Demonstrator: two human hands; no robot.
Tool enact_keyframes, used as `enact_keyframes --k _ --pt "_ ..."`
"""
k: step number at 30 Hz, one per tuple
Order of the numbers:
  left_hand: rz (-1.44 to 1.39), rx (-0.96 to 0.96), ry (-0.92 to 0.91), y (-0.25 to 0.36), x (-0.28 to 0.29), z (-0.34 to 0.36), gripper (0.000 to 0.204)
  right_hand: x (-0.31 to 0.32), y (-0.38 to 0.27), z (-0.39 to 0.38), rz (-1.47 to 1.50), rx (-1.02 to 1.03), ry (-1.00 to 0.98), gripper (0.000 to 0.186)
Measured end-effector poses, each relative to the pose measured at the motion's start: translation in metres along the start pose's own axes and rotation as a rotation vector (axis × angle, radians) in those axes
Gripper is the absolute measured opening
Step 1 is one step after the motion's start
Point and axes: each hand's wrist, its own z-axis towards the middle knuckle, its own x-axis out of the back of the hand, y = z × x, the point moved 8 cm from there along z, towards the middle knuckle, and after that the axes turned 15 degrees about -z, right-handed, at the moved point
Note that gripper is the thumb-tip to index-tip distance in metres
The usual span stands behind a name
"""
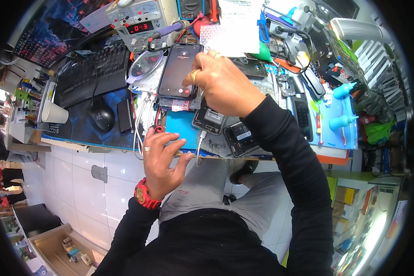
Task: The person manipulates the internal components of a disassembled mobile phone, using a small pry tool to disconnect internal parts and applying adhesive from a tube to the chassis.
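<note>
Your right hand (pixel 221 80) is curled over the right edge of the phone (pixel 175 69), a fingertip at its lower face; contact or pinch cannot be told. The phone rests face-up, right of the keyboard (pixel 94 69) and on the far side of the blue mat (pixel 179 122). Your left hand (pixel 162 161), fingers spread, is at the mat's near side.

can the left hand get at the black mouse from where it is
Probably yes: the left hand looks empty at the bench edge, and only white cables and a flat black slab seem to lie between it and the black mouse.
</note>
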Motion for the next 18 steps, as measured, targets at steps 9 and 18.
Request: enact_keyframes --k 9,18 --pt "-0.049 -0.053 -0.077 0.028 -0.020 0.004 0.045 0.078 0.012 -0.080 -0.027 -0.296 0.218 0.027" --pt "0.015 -0.136 -0.317 0.078 -0.103 0.040 0.062 0.122 0.013 -0.287 -0.061 -0.985 0.379 0.015"
